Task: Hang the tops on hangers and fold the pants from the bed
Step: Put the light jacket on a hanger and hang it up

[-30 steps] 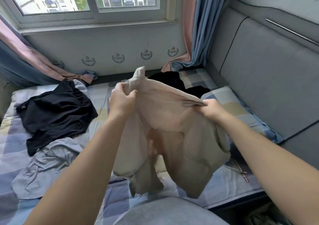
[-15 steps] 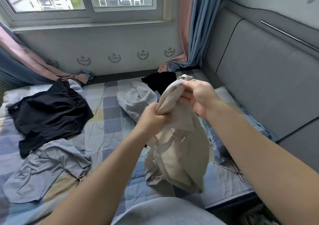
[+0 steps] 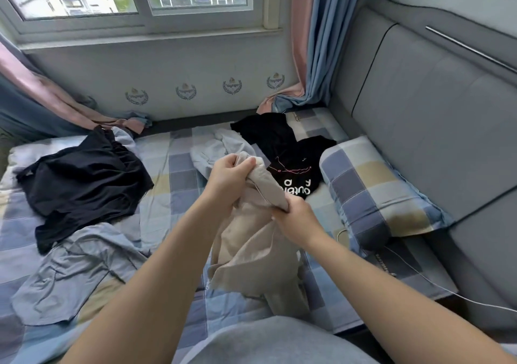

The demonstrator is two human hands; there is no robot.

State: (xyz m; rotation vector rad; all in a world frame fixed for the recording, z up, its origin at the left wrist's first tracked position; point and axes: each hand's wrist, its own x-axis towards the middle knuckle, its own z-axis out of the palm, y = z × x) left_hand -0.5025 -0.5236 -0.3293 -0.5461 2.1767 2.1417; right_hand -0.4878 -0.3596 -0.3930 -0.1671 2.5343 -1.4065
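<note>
1. The left hand (image 3: 230,180) has its fingers curled tight round the top end of the beige garment (image 3: 251,254). Half a second ago it held the cloth lower, beneath the right hand.
2. The right hand (image 3: 297,222) is closed on a fold nearer the body. It has come down from above the left hand to below it.
3. A second ago the garment was stretched wide between the hands. Now it is bunched into a narrow bundle that hangs from both over the near part of the bed (image 3: 179,179).
4. Both forearms reach forward with the wrists close together, the left farther out.
5. Just beyond the left hand lies a pale grey garment (image 3: 212,147), and beyond the right a black T-shirt (image 3: 291,145) with white lettering.
6. Well left of the hands lies a black garment (image 3: 84,179), with a grey-blue shirt (image 3: 75,271) nearer.
7. Right of the right hand, a checked pillow (image 3: 372,190) lies beside the grey headboard (image 3: 436,129).
</note>
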